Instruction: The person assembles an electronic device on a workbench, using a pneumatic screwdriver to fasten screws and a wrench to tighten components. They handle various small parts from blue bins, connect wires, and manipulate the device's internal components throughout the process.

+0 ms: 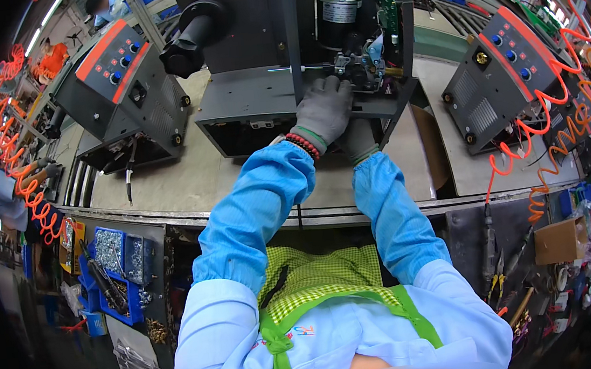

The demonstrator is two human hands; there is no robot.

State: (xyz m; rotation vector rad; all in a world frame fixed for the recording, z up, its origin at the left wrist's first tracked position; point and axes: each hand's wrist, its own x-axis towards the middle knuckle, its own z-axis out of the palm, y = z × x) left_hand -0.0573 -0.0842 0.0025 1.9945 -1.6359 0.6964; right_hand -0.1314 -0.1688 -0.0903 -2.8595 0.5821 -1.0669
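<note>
Head view shows your worktop (169,185) carrying the open machine (249,94) at its far middle, between the left machine (123,104) and the right machine (501,85). Toward the left of yours, the spool holder (192,42) juts out; at the right, the bay (306,18) is uncovered. Your left hand (325,108) reaches to the bay's near edge, fingers close together; your right hand (360,139) sits just beside and nearer, fingers hidden. Whether either pinches anything, I cannot tell. The motor (339,15) and circuit board (386,4) look mounted, so I'd judge fitting well along, with covering the bay left.
</note>
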